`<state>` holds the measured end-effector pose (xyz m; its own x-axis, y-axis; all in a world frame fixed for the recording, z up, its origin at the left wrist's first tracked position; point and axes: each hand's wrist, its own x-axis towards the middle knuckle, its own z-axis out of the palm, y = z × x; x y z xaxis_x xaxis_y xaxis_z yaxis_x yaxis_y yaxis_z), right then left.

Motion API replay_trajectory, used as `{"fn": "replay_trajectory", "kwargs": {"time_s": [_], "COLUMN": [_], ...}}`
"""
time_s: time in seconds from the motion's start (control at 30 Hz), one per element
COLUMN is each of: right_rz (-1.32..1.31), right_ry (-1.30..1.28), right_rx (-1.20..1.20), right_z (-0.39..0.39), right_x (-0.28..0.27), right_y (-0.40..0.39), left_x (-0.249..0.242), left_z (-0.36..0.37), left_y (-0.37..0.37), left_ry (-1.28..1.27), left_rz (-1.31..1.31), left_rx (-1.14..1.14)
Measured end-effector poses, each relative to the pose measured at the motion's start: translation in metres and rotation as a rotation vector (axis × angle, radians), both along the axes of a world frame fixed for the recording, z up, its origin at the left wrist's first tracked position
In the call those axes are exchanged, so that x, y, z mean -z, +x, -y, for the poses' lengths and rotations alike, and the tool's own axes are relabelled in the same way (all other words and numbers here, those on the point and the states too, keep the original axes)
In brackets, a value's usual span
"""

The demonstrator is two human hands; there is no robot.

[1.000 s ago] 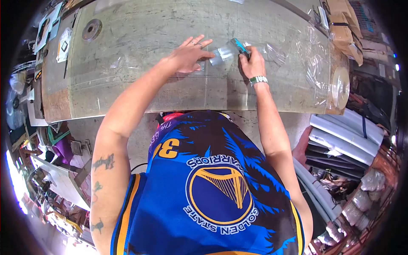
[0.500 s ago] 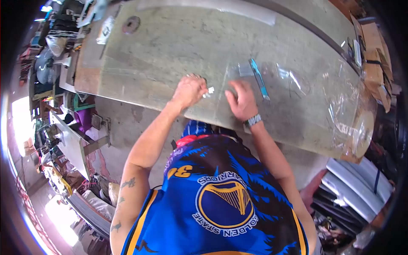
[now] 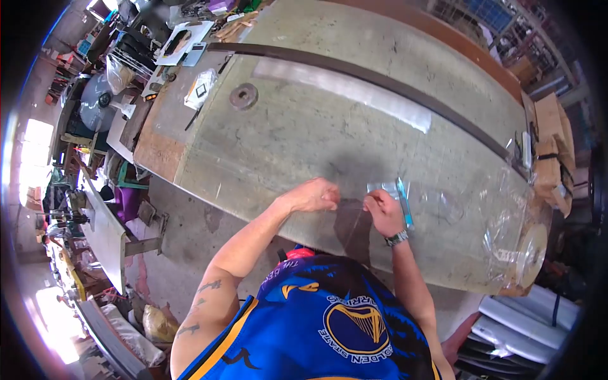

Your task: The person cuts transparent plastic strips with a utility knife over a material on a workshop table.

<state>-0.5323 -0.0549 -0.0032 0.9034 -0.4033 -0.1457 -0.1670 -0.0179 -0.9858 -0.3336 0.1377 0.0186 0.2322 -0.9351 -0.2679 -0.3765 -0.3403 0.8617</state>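
Observation:
My left hand (image 3: 315,194) is over the near edge of the work table, its fingers curled closed. Whatever it may hold is hidden. A short way to its right, my right hand (image 3: 384,212) has thumb and fingertips pinched together. Anything between them is too small or clear to name. Just beyond that hand lies a blue utility knife (image 3: 404,204), on or beside a small piece of clear plastic film (image 3: 379,187). Both hands cast dark shadows on the tabletop between them.
The work table (image 3: 291,136) carries a round grey disc (image 3: 244,96), a long translucent strip (image 3: 345,92) and a dark bar (image 3: 373,81). Crumpled clear plastic (image 3: 503,237) and a tape-like roll (image 3: 532,253) lie at the right end. Cardboard (image 3: 550,152) stands beyond; silver rolls (image 3: 516,326) sit below.
The view has tilted up, showing more of the table's far side. My hands have closed up, the right from spread fingers to a pinch. The white scrap at my left fingers no longer shows.

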Motion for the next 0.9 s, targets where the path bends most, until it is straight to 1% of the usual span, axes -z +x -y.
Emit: {"fn": "replay_trajectory", "kwargs": {"time_s": [0.07, 0.1, 0.2, 0.3, 0.4, 0.47, 0.5, 0.53, 0.6, 0.63, 0.73, 0.83, 0.9], "right_rz": [0.059, -0.045, -0.058, -0.133, -0.204, -0.254, -0.281, -0.311, -0.365, -0.37, -0.415, -0.455, -0.489], "right_ry": [-0.031, -0.072, -0.119, -0.22, -0.28, -0.31, -0.323, -0.324, -0.329, -0.321, -0.321, -0.374, -0.377], "right_rx": [0.087, 0.167, 0.293, 0.455, 0.532, 0.557, 0.568, 0.585, 0.619, 0.644, 0.644, 0.608, 0.611], "right_z": [0.027, 0.043, 0.112, 0.171, 0.217, 0.241, 0.249, 0.256, 0.27, 0.273, 0.289, 0.305, 0.311], "right_x": [-0.005, -0.016, -0.015, -0.024, -0.025, -0.023, -0.021, -0.018, -0.009, -0.005, 0.014, 0.036, 0.043], "right_y": [0.011, 0.016, 0.02, 0.025, 0.029, 0.04, 0.046, 0.053, 0.073, 0.085, 0.109, 0.121, 0.124], "left_x": [-0.005, -0.01, -0.018, -0.046, -0.062, -0.06, -0.058, -0.054, -0.022, -0.008, 0.026, 0.057, 0.071], "left_z": [-0.019, -0.031, -0.068, -0.091, -0.085, -0.069, -0.059, -0.05, -0.031, -0.024, -0.007, 0.001, 0.001], "left_y": [0.037, 0.058, 0.13, 0.2, 0.268, 0.315, 0.335, 0.353, 0.396, 0.409, 0.431, 0.434, 0.433], "left_ry": [0.046, 0.058, 0.103, 0.112, 0.11, 0.072, 0.029, -0.013, -0.021, -0.022, 0.045, 0.002, -0.102], "left_rz": [-0.039, -0.036, -0.016, 0.03, 0.065, 0.151, 0.214, 0.277, 0.202, 0.165, 0.237, 0.353, 0.536], "left_rx": [0.033, 0.022, -0.052, -0.097, -0.167, -0.223, -0.292, -0.362, -0.526, -0.607, -0.844, -0.94, -0.939]}}
